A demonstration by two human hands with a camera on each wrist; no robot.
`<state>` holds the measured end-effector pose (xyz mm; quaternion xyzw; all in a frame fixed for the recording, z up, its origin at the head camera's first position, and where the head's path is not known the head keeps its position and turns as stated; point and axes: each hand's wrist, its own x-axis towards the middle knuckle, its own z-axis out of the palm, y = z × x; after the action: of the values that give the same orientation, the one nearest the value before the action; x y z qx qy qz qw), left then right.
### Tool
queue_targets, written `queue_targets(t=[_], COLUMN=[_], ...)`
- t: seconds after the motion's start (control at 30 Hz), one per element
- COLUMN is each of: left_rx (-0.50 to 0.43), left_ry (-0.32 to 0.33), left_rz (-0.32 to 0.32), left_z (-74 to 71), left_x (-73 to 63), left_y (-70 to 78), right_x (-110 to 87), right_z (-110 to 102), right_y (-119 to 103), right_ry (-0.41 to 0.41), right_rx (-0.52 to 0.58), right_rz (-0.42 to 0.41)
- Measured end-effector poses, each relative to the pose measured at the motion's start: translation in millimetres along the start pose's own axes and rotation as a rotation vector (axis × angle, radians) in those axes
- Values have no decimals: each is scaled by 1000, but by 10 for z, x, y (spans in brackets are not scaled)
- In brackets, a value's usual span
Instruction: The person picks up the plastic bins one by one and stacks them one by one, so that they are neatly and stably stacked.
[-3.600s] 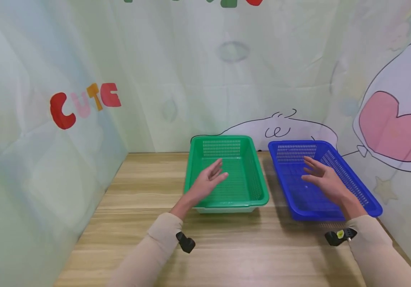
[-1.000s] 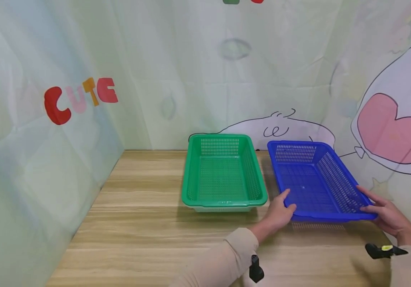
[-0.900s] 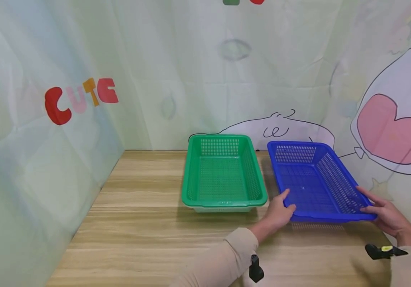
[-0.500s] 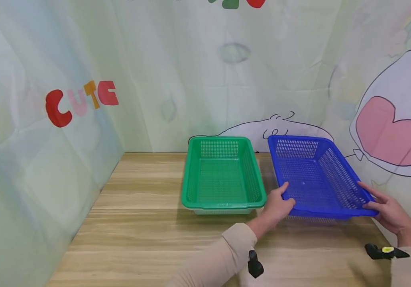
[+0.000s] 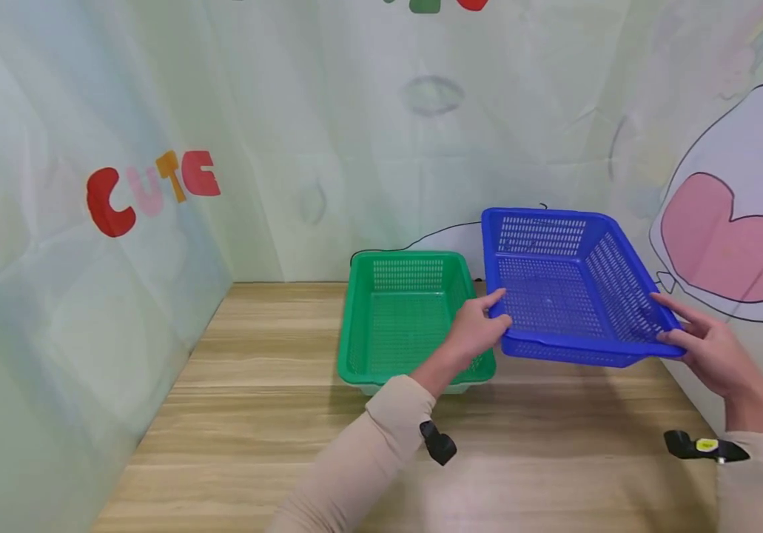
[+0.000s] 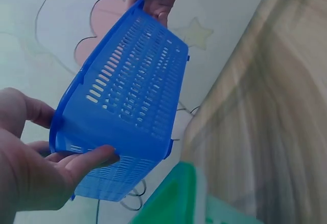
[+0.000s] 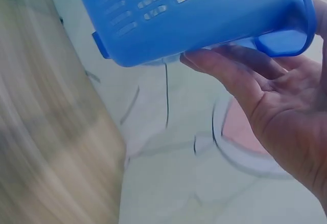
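Note:
A blue plastic basket (image 5: 548, 296) with slotted walls hangs above the table at the right, its inside bare. My left hand (image 5: 471, 333) grips its near left corner, overlapping the green basket in the head view. At the near right corner my right hand (image 5: 721, 355) holds the rim, thumb on the inner side. From the left wrist view, fingers (image 6: 92, 162) press under the blue basket's (image 6: 127, 91) corner. Fingers of the right hand (image 7: 286, 96) lie beneath the opposite corner in the right wrist view. The green basket (image 5: 414, 381) stands on the table just left of the blue one.
A wood-grain table (image 5: 254, 414) lies beneath both baskets. A printed cloth (image 5: 288, 133) with cartoon shapes and letters hangs behind and along the left and right sides, close to the table's edges.
Both hands first hovered over the baskets, then took hold of the blue basket's near corners. The blue basket has risen off the table and shifted slightly left; the green one has stayed put.

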<state>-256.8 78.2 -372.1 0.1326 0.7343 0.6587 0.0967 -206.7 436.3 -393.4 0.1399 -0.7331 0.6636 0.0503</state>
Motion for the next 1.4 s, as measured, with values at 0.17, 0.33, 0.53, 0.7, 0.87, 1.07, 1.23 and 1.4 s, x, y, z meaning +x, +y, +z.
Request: queue_targets(t=[0.17, 0.33, 0.53, 0.7, 0.87, 1.07, 1.23, 1.4], left_rx=[-10, -19, -21, 23, 18, 52, 39, 25], left_ry=[8, 26, 10, 35, 77, 97, 132, 136], left_rz=[15, 28, 16, 40, 20, -31, -52, -64], left_z=[-286, -573, -951, -1331, -1697, -2022, -2170, -2243], left_x=[11, 5, -152, -261, -416, -568, -646, -691], left_y=[18, 1, 86, 147, 112, 13, -40, -133], right_x=[122, 223, 308, 452, 600, 706, 768, 781], right_z=[284, 567, 924, 1273, 1620, 1931, 2117, 2215], right_y=[-110, -167, -191, -304, -363, -317, -257, -166], right_ry=[32, 22, -1, 8, -15, -52, -69, -89], right_rx=[-12, -3, 52, -29, -107, -83, -53, -50], right_rz=[14, 5, -18, 31, 96, 164, 176, 195])
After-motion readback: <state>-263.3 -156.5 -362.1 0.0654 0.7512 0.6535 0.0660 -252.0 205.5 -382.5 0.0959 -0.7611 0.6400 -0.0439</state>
